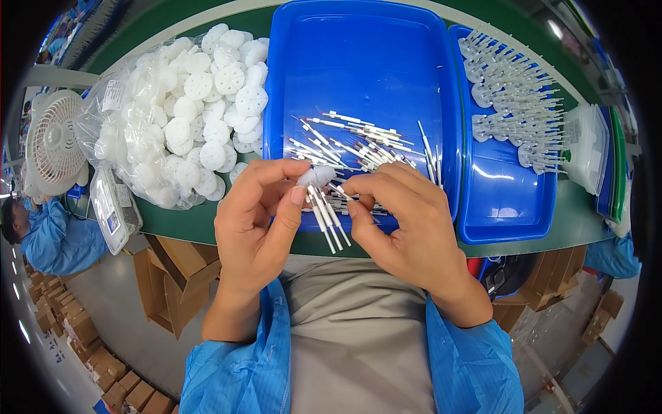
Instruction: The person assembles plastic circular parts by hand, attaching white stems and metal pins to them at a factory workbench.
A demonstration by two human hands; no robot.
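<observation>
Left hand (pixel 258 224) over the near edge of the bench (pixel 181 225), thumb and fingers pinched on a white disc (pixel 316 175); several white rods (pixel 321 217) hang from it toward the near side. Right hand (pixel 407 221) just beside it, thumb and forefinger closed on a thin rod (pixel 339 191) close to the disc; can't tell if that one is seated. Handling, my read: all light. Disc looks like thin plastic, bit flexy and slick, so grip by the rim. Rods stiff but slim, might bend; pinch the white sleeve, not the thin end. Just beyond: loose rods (pixel 376 153) scattered in the near half of the large blue tray (pixel 365 69). Left of it, clear bag (pixel 103 131) of loose discs (pixel 198 85). Right, narrow blue tray (pixel 507 176), rod-and-disc clusters (pixel 514 93) bunched toward its far end.
</observation>
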